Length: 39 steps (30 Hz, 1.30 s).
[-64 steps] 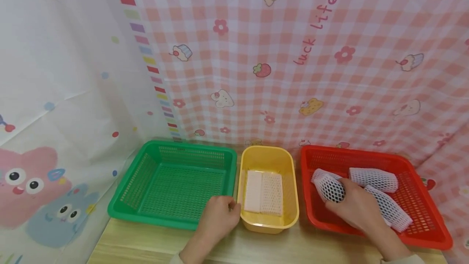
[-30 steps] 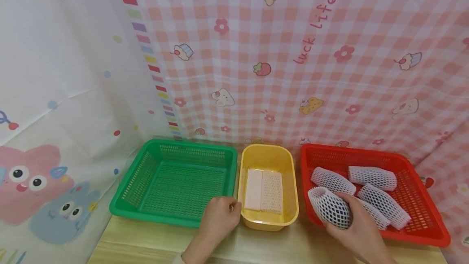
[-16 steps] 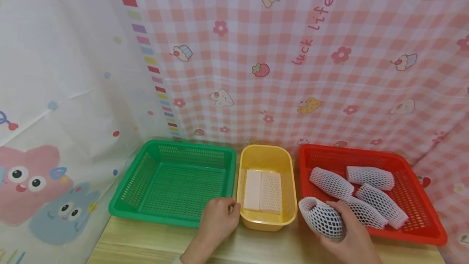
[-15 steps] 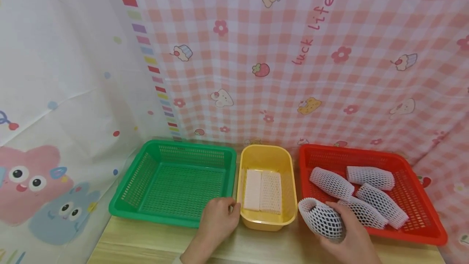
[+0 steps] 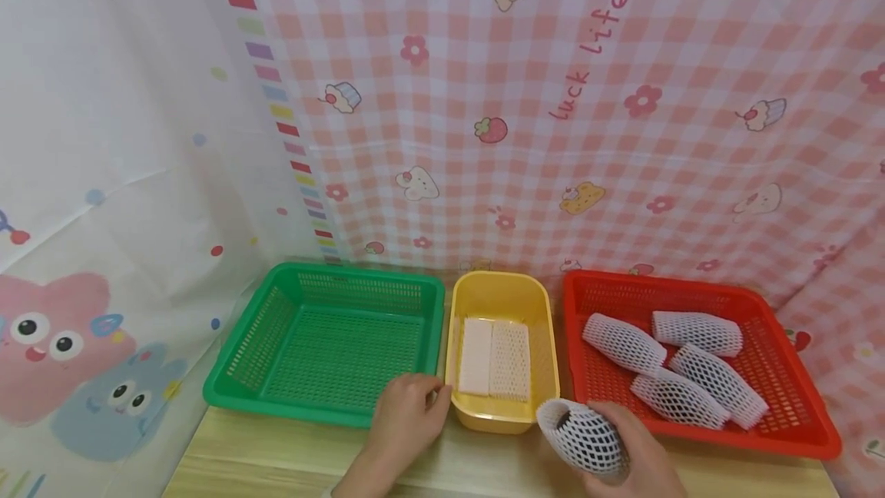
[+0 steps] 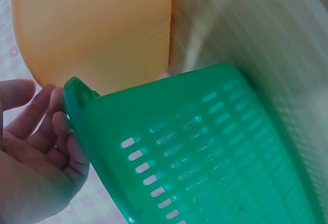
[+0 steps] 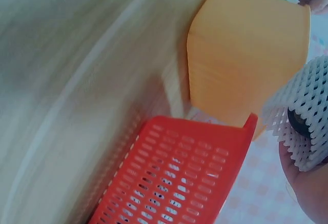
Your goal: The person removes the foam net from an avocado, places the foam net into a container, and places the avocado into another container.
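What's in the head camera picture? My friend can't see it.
A right hand holds a dark object in white netting. A left hand is by a green basket and yellow tub; four more net sleeves lie in a red basket.

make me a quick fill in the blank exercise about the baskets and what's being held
The right hand grips a foam-net sleeve coloured ____.
The red basket holds ____ more such sleeves.
The yellow bin stands between the red basket and the ____ basket.

Missing words: white; four; green
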{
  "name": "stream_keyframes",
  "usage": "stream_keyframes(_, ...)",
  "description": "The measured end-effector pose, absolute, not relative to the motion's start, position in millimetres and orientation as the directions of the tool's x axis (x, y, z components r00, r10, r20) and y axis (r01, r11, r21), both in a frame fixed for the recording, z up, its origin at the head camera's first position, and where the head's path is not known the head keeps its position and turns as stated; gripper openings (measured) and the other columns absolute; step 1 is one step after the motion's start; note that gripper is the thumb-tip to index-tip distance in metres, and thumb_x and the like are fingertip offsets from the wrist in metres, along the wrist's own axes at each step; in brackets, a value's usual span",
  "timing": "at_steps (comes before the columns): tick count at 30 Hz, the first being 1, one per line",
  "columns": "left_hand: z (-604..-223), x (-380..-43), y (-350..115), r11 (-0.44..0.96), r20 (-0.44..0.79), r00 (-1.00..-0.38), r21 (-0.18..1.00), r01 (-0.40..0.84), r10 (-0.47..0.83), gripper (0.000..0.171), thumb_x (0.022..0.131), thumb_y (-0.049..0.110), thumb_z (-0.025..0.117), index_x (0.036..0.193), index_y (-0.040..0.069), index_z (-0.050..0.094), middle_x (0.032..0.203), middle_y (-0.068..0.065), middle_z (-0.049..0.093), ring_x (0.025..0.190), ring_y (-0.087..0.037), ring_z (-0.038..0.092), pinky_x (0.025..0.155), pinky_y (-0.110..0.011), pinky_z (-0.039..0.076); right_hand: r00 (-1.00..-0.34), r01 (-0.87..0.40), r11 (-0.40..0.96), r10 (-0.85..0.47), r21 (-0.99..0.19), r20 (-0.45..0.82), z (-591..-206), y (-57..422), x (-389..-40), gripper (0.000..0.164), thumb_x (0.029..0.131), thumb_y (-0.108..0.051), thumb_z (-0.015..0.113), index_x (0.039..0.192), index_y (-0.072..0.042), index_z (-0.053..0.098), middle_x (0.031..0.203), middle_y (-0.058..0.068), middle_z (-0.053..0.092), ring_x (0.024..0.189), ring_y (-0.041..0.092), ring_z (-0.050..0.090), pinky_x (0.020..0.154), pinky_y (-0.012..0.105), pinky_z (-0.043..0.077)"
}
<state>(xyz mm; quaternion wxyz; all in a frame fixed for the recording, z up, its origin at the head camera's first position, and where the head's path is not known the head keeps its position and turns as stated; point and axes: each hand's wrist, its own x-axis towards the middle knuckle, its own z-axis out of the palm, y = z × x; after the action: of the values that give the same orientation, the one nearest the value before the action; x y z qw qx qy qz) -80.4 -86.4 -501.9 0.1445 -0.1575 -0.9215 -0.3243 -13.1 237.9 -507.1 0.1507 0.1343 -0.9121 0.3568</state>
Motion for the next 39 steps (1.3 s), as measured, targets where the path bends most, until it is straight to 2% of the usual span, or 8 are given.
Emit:
stream_keyframes(8, -512, -72, -97, 0.656, 0.607, -0.764, 0.488, 0.577, 0.22, 0.011, 0.08, 0.003, 0.082, 0.081, 0.013, 0.077, 0.079, 0.007, 0.07, 0.074, -0.007, 0.063, 0.069, -0.03, 0.054, -0.922, -0.362, 0.713, -0.179, -0.601, 0.343, -516, 232, -8, 0.087, 0.049, -0.019, 0.104, 0.127, -0.009, 0.065, 0.118, -0.003, 0.065, 0.106, 0.006, 0.06, 0.087, 0.027, 0.054)
stream_keyframes(16, -519, -56, -99, 0.551, 0.684, -0.666, 0.447, 0.705, 0.297, 0.006, 0.087, 0.007, 0.078, 0.091, 0.01, 0.076, 0.093, 0.004, 0.073, 0.086, -0.014, 0.068, 0.077, -0.036, 0.057, -0.855, -0.512, 0.66, -0.328, -0.55, 0.402, -554, 236, -15, 0.088, 0.05, -0.034, 0.103, 0.125, -0.009, 0.065, 0.118, -0.003, 0.065, 0.109, 0.005, 0.059, 0.087, 0.026, 0.052)
stream_keyframes(24, -531, -47, -93, 0.482, 0.732, -0.588, 0.401, 0.779, 0.343, 0.01, 0.086, 0.004, 0.074, 0.091, 0.013, 0.075, 0.091, 0.007, 0.069, 0.083, -0.009, 0.066, 0.076, -0.025, 0.054, -0.892, -0.452, 0.662, -0.348, -0.598, 0.288, -619, 239, -19, 0.081, 0.067, -0.051, 0.096, 0.133, -0.019, 0.062, 0.126, 0.001, 0.064, 0.114, 0.013, 0.059, 0.091, 0.023, 0.048)
stream_keyframes(26, -536, -46, -92, 0.459, 0.738, -0.576, 0.401, 0.793, 0.35, 0.013, 0.084, 0.002, 0.076, 0.09, 0.013, 0.074, 0.09, 0.007, 0.068, 0.082, -0.008, 0.065, 0.076, -0.021, 0.053, -0.912, -0.405, 0.68, -0.343, -0.611, 0.223, -608, 231, -16, 0.082, 0.067, -0.056, 0.095, 0.132, -0.019, 0.063, 0.125, -0.001, 0.065, 0.111, 0.013, 0.06, 0.089, 0.028, 0.052)
stream_keyframes(29, -545, -43, -90, 0.424, 0.718, -0.592, 0.438, 0.793, 0.366, 0.017, 0.082, 0.0, 0.077, 0.091, 0.014, 0.073, 0.09, 0.007, 0.068, 0.081, -0.007, 0.064, 0.077, -0.017, 0.052, -0.931, -0.352, 0.7, -0.331, -0.621, 0.155, -580, 214, -10, 0.08, 0.069, -0.064, 0.091, 0.13, -0.019, 0.065, 0.122, -0.005, 0.064, 0.108, 0.009, 0.06, 0.085, 0.03, 0.054)
stream_keyframes(31, -550, -39, -87, 0.408, 0.673, -0.639, 0.5, 0.764, 0.372, 0.018, 0.082, -0.001, 0.078, 0.092, 0.013, 0.074, 0.09, 0.006, 0.069, 0.08, -0.007, 0.064, 0.075, -0.015, 0.051, -0.927, -0.361, 0.696, -0.342, -0.62, 0.157, -561, 203, -7, 0.078, 0.07, -0.059, 0.093, 0.127, -0.013, 0.066, 0.12, -0.004, 0.065, 0.106, 0.01, 0.061, 0.084, 0.032, 0.055)
stream_keyframes(35, -559, -31, -82, 0.361, 0.519, -0.759, 0.672, 0.647, 0.393, 0.01, 0.089, 0.001, 0.075, 0.094, 0.009, 0.075, 0.089, 0.002, 0.073, 0.078, -0.003, 0.064, 0.07, -0.016, 0.052, -0.898, -0.439, 0.678, -0.357, -0.59, 0.258, -569, 196, -7, 0.077, 0.068, -0.055, 0.095, 0.125, -0.011, 0.067, 0.117, -0.003, 0.067, 0.105, 0.01, 0.062, 0.083, 0.031, 0.056)
stream_keyframes(39, -567, -29, -80, 0.318, 0.412, -0.809, 0.768, 0.556, 0.419, 0.006, 0.094, 0.001, 0.072, 0.096, 0.005, 0.076, 0.089, -0.001, 0.073, 0.08, 0.001, 0.063, 0.067, -0.017, 0.053, -0.92, -0.382, 0.7, -0.349, -0.604, 0.178, -572, 190, -8, 0.078, 0.071, -0.064, 0.089, 0.125, -0.012, 0.066, 0.118, -0.006, 0.065, 0.107, 0.009, 0.061, 0.086, 0.031, 0.056)
